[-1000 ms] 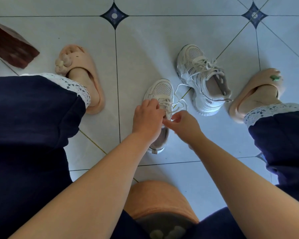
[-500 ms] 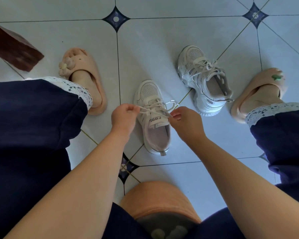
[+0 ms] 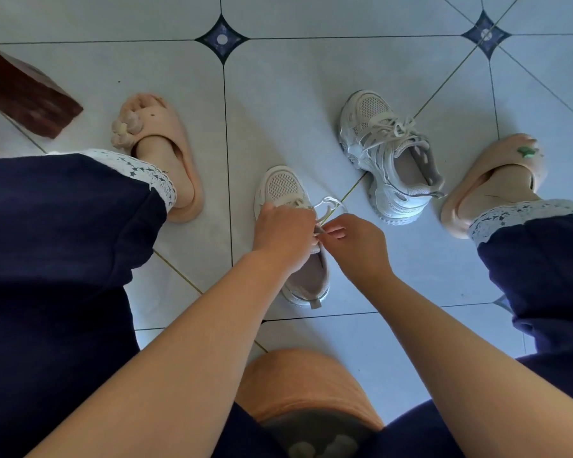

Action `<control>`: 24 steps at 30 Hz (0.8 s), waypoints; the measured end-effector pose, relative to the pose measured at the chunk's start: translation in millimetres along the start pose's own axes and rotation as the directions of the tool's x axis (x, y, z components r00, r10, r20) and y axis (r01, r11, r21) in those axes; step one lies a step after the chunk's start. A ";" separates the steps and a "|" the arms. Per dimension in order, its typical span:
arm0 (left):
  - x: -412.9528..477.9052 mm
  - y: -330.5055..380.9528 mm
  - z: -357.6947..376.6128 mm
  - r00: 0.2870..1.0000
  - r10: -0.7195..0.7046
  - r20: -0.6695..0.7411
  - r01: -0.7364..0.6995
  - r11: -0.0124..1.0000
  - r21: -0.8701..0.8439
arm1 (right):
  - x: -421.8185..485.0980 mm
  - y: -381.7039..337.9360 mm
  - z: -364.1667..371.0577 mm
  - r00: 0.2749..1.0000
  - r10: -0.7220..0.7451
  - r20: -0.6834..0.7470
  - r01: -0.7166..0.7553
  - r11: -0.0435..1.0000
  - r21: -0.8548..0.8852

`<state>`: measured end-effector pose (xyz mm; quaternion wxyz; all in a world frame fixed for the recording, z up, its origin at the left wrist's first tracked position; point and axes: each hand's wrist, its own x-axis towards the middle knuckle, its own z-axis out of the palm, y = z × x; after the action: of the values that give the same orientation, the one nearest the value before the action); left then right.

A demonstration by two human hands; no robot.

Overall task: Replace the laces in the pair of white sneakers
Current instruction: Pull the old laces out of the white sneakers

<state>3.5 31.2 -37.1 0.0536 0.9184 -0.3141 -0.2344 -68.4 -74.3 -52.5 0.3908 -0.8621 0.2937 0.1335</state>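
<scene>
I take the near sneaker (image 3: 283,188) on the floor (image 3: 295,104) as my mark. The left hand (image 3: 283,231) lies over its middle and the right hand (image 3: 354,242) just to its right. Both hold the lace (image 3: 328,206), which loops off its right side. The 2nd sneaker (image 3: 391,157) sits farther out to the right, apart from it. 1 slipper (image 3: 166,153) lies well to its left, the other (image 3: 487,180) well to its right, beyond the 2nd sneaker. A wooden block (image 3: 27,97) lies far left, farther out.
</scene>
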 end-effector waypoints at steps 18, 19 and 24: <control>-21.4 -39.4 1.2 0.945 -0.269 -0.188 0.206 0.932 -0.297 | -2.6 -0.5 -2.0 1.000 0.000 -0.020 0.001 0.998 0.055; -18.4 -27.5 1.8 0.970 -0.116 -0.214 0.072 0.977 -0.201 | -2.5 0.1 -1.5 1.000 -0.003 -0.020 0.004 0.999 0.049; -12.2 -4.0 18.9 0.988 0.033 -0.150 -0.037 0.999 -0.018 | -0.8 0.8 0.9 1.000 -0.018 -0.026 0.018 1.000 0.005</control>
<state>-11.5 42.6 -50.0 0.0905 0.9272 -0.3229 -0.1670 -69.5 -73.7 -53.2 0.3903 -0.8653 0.2913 0.1182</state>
